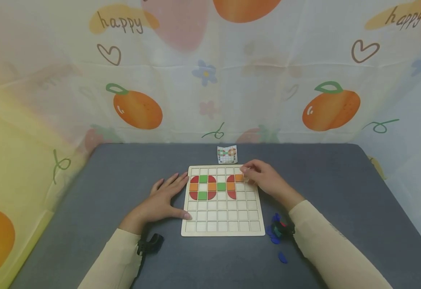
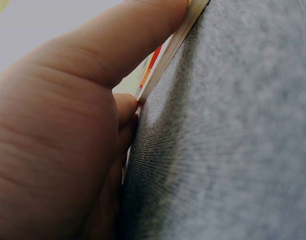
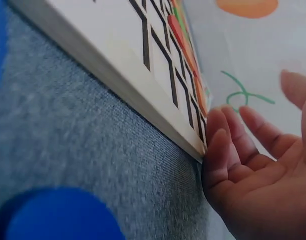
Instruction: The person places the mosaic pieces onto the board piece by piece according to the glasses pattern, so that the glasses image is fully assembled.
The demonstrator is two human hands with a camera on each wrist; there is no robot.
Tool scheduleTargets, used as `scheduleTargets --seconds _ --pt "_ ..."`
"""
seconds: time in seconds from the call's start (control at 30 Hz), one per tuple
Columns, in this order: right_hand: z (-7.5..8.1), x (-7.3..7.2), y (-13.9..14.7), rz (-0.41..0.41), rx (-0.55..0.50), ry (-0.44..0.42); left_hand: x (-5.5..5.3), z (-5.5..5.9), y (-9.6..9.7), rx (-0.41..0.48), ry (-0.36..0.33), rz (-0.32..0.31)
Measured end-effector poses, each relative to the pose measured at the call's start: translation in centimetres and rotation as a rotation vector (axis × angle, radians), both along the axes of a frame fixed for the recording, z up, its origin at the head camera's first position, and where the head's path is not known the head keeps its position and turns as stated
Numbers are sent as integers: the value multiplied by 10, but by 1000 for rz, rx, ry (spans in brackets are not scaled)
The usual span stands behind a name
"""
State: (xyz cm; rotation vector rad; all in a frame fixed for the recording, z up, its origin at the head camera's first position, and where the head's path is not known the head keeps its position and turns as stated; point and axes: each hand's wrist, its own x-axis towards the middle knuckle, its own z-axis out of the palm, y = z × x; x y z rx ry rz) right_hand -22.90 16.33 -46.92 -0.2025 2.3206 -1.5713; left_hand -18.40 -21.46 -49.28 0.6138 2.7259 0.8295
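Observation:
A pale wooden grid board (image 1: 222,233) lies on the table. Red curved pieces, green squares and orange squares fill some cells in its upper rows. My left hand (image 1: 165,202) rests at the board's left side with fingers spread, the thumb on its edge and the fingertips by its upper left. At the upper right corner is my right hand (image 1: 268,178), its fingers loosely bent beside an orange square (image 1: 239,178). The right wrist view shows the thumb apart from the fingers (image 3: 262,132), with no piece visible between them.
A small printed pattern card (image 1: 227,155) lies just behind the board. Several blue pieces (image 1: 274,240) and some red and green ones lie to its right, partly hidden by the wrist camera. One blue piece (image 1: 283,257) sits apart. A printed curtain (image 1: 254,88) hangs behind the grey table (image 1: 210,265).

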Motion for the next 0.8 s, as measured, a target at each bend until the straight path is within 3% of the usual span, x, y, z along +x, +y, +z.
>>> scheduleTargets --seconds 0.2,0.43,0.8 --pt "5 7 10 -8 -83 -9 0 -1 0 -1 4 -8" --pt "15 25 24 -13 -230 -19 0 -1 -1 -9 4 -2" --pt "21 61 67 52 -248 84 0 -1 -1 -7 -4 -5"
